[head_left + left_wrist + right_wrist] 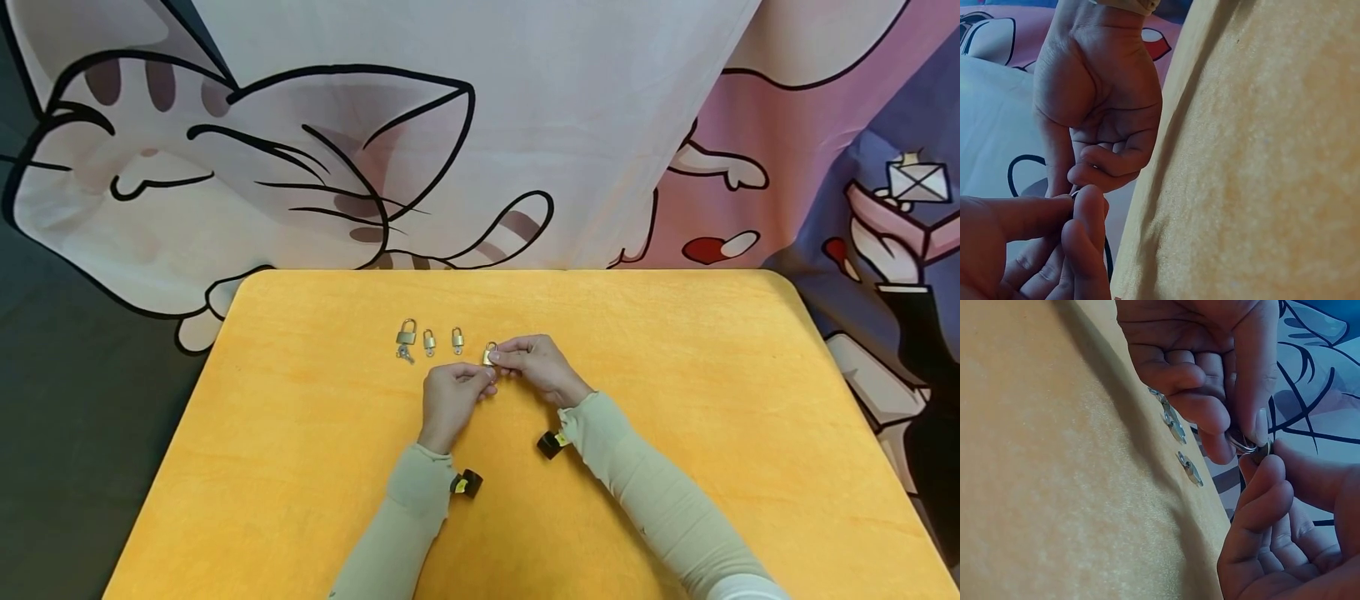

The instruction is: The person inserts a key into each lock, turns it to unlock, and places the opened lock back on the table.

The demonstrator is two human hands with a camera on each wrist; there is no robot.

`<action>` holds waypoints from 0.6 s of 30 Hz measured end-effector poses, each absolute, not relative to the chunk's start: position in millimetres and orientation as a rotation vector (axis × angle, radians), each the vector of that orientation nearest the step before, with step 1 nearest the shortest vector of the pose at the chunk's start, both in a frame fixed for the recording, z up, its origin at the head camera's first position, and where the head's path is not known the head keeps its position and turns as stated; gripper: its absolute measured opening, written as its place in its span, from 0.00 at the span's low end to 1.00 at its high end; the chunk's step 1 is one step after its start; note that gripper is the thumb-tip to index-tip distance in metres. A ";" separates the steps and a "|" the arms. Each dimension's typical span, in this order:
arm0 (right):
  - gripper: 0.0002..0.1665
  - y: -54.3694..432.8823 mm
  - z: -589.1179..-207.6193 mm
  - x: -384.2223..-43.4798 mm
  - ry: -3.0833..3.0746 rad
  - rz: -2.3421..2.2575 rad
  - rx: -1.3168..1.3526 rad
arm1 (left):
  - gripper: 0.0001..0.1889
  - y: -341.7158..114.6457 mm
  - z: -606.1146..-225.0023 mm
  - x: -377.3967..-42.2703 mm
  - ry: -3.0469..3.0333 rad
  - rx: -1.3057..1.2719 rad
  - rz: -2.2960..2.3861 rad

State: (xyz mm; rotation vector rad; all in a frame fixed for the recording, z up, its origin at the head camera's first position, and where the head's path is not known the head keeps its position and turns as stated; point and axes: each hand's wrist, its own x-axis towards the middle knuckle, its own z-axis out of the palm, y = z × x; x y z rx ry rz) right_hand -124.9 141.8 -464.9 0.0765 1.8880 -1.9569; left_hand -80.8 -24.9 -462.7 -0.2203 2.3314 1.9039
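Note:
A small brass padlock (488,353), its shackle pointing away from me, is pinched between the thumb and fingers of my right hand (538,365). Just below it, my left hand (453,398) pinches a key at the lock's lower end. In the right wrist view a thin metal ring (1242,442) shows at the left fingertips, right beside the padlock body (1264,452); the key's blade is hidden. The left wrist view has both hands meeting fingertip to fingertip, with the lock mostly covered.
Left of my hands lie a larger padlock (406,334) with keys (405,354) and two smaller padlocks, the left one (429,342) and the right one (457,340), in a row on the yellow table (300,483). A cartoon-print cloth (570,100) hangs behind the far edge.

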 end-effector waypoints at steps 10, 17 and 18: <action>0.13 138.3 -462.9 -125.1 1.929 -1.933 0.115 | 0.06 -22.8 -460.8 -80.3 2.524 -0.202 1.768; 0.15 138.6 -464.2 -125.3 1.926 -1.935 0.099 | 0.07 -21.3 -460.4 -79.1 2.593 -0.207 1.709; 0.15 138.7 -464.5 -125.4 1.921 -1.939 0.099 | 0.07 -20.9 -460.2 -79.0 2.598 -0.206 1.703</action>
